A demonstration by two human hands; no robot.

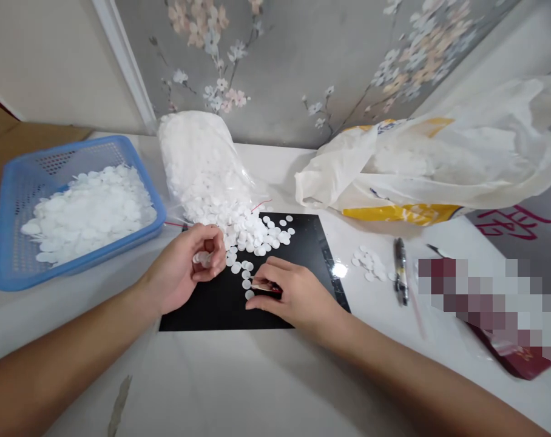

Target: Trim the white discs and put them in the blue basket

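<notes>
My left hand point(191, 264) is curled closed around a few small white discs point(202, 259), just above the left part of a black mat point(202, 309). Over the middle of the mat, my right hand point(298, 294) grips a small tool point(270, 286) with a pale flat tip and a red and dark part; its exact kind is mostly hidden by the fingers. Several loose white discs point(249, 295) lie in a rough line by the tool's tip. Behind them, a pile of discs point(252, 233) spreads out of a clear plastic bag point(198, 158).
At left stands a blue basket point(159, 227) heaped with white discs point(98, 209). A white and yellow plastic bag point(403, 212) lies at back right. On the right are a small disc pile point(369, 263), a pen point(400, 270) and a dark red packet point(521, 358), partly pixelated.
</notes>
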